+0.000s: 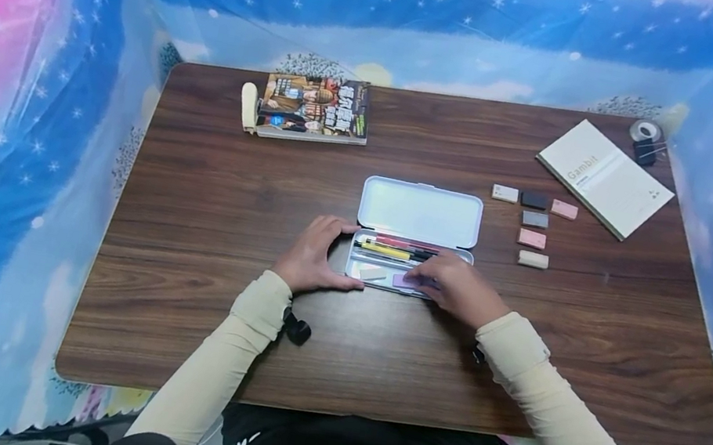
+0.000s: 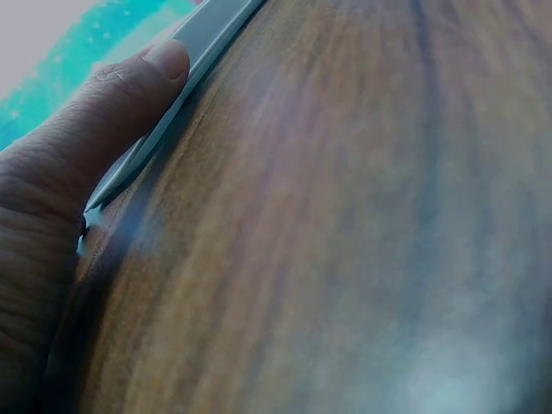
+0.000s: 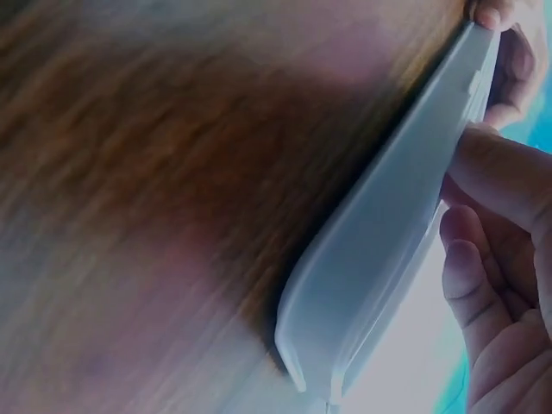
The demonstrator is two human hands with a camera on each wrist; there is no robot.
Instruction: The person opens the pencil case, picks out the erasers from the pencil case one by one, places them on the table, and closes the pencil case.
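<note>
A white metal pencil case [image 1: 353, 281] lies open on the table, its lid [image 1: 420, 213] tipped back. My left hand [image 1: 315, 255] holds its left end, thumb along the front edge and fingers at the hinge side. In the left wrist view the thumb [image 2: 129, 99] presses against the case wall. My right hand [image 1: 457, 286] reaches into the right part of the case, fingertips pinching a purple eraser [image 1: 402, 281]. A white eraser [image 1: 372, 274] lies left of it. Behind them sit a yellow pencil [image 1: 386, 251] and several dark and red pens. In the right wrist view the curled fingers [image 3: 470, 276] are beside the case wall.
Right of the case are several erasers, among them a black one [image 1: 534, 200], a grey one [image 1: 534, 220] and a pink one [image 1: 532, 239]. Farther back lie a white Gambit book [image 1: 604, 179], a tape roll [image 1: 645, 131], a black clip [image 1: 644, 151] and a comic book [image 1: 315, 108].
</note>
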